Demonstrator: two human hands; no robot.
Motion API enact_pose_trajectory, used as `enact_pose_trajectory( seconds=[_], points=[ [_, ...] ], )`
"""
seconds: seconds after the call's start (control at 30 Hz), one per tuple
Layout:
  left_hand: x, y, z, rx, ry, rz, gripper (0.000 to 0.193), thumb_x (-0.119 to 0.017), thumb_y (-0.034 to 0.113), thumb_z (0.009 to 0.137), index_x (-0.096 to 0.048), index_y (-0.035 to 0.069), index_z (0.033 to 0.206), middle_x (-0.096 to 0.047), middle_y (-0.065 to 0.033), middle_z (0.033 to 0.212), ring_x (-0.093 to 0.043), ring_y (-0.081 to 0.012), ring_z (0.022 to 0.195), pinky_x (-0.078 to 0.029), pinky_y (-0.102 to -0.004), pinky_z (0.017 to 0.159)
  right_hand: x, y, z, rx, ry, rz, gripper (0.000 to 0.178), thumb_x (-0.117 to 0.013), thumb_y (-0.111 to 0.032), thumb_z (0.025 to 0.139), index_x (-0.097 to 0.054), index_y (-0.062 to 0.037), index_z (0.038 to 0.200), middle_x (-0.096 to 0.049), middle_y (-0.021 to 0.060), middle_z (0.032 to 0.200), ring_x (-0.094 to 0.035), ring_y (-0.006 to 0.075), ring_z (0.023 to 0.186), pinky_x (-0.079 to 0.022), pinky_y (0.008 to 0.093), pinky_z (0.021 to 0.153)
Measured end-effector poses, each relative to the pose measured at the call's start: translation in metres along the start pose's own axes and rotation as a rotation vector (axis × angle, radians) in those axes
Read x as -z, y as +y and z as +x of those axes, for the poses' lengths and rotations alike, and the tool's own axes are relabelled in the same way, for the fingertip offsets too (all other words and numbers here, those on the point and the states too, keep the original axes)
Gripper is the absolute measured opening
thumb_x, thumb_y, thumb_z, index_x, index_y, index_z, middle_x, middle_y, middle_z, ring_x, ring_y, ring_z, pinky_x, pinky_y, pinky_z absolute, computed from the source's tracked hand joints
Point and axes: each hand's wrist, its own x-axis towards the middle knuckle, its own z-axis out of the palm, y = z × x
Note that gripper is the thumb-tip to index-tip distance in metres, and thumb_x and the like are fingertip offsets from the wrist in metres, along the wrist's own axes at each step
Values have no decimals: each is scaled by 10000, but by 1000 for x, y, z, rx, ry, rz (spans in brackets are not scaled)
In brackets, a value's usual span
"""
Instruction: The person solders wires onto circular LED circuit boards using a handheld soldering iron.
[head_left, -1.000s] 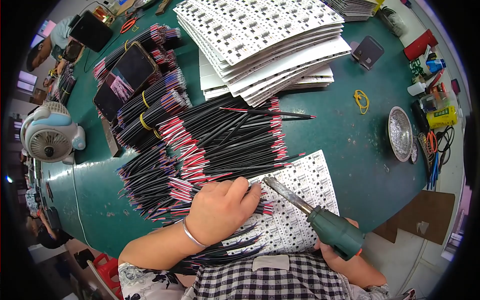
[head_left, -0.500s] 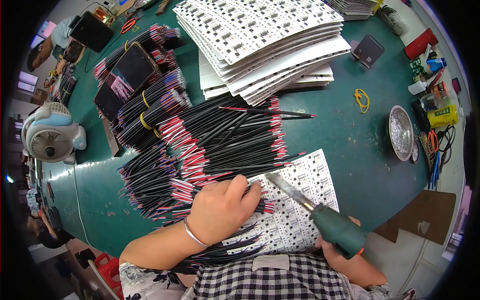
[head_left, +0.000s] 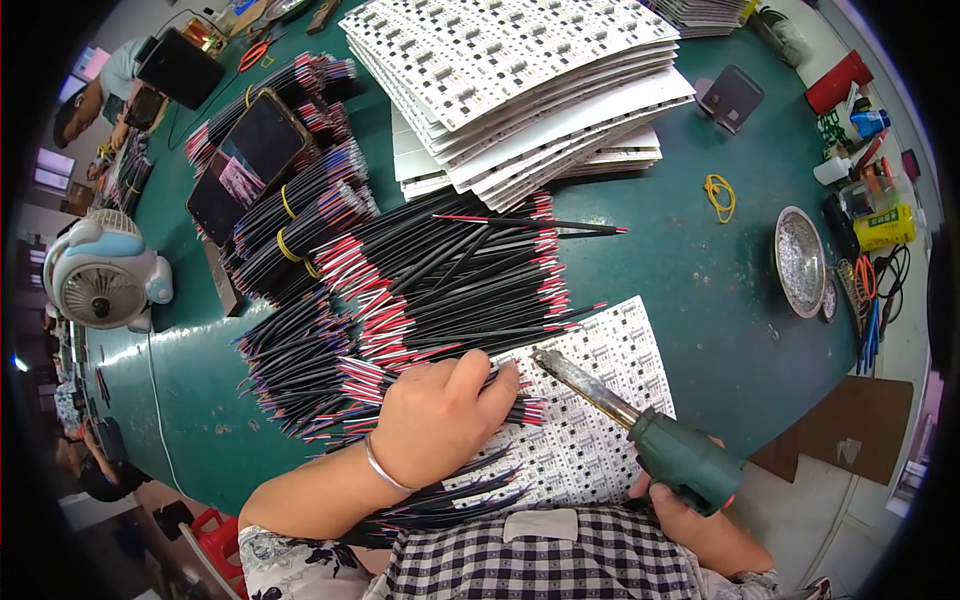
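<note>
My left hand (head_left: 435, 412), a bracelet at its wrist, is closed in a pinch over the left part of a white circuit board sheet (head_left: 600, 425). A thin wire is between thumb and forefinger, mostly hidden by the hand. My right hand (head_left: 678, 508) grips the green handle of a large soldering iron (head_left: 690, 460). Its metal tip points up and left, just right of my left fingertips, over the board. Soldered wires (head_left: 480, 490) lie across the board's lower left. Beyond it spreads a pile of black wires (head_left: 460, 270) with red and white ends.
A tall stack of circuit board sheets (head_left: 520, 60) stands at the back. Bundled wires (head_left: 300, 200) with a phone (head_left: 265, 130) on top lie left, near a fan (head_left: 105, 270). A metal bowl (head_left: 800, 262) and yellow bands (head_left: 720, 198) are at right. Another person (head_left: 100, 105) sits far left.
The soldering iron and my right hand have shifted slightly right, and the iron's shaft looks sharper. My left hand keeps its pinch in nearly the same place.
</note>
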Motion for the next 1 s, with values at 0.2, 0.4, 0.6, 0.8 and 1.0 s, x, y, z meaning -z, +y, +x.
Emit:
enact_pose_trajectory(
  seconds=[0.2, 0.4, 0.6, 0.8, 1.0],
  points=[
    [8, 0, 2, 23, -70, -48, 282, -643, 129, 760, -690, 119, 1038, -531, -19, 806, -567, -165, 621, -449, -303, 496, 9, 1, 3, 219, -95, -486, 472, -637, -170, 897, -435, 4, 1286, -595, 125, 1102, -646, 176, 722, -533, 315, 671],
    [7, -1, 1, 15, -64, -60, 262, -646, 131, 765, -690, 119, 1023, -536, -18, 813, -569, -165, 628, -446, -301, 498, 8, -2, 6, 238, -97, -511, 426, -608, -137, 904, -445, 17, 1267, -612, 114, 1009, -638, 164, 709, -524, 306, 679],
    [7, -2, 2, 1, -58, -72, 277, -649, 128, 751, -694, 132, 1024, -541, -15, 809, -573, -160, 623, -450, -299, 495, 3, -2, 5, 197, -51, -487, 381, -597, -163, 914, -486, 11, 1235, -623, 92, 909, -630, 152, 692, -511, 302, 693],
    [8, -1, 3, 9, -67, -61, 270, -656, 138, 746, -703, 140, 1012, -543, -11, 808, -569, -156, 613, -449, -292, 486, 5, -13, 13, 227, -38, -279, 381, -578, -221, 925, -513, 5, 1224, -636, 86, 870, -635, 156, 680, -502, 313, 696],
    [8, -2, 3, 29, -70, -90, 286, -672, 142, 731, -700, 140, 1016, -545, -13, 813, -569, -169, 617, -453, -299, 497, 8, 1, -1, 129, -34, -365, 428, -606, -218, 907, -495, 1, 1258, -644, 89, 861, -640, 153, 697, -503, 302, 711]
  ],
)
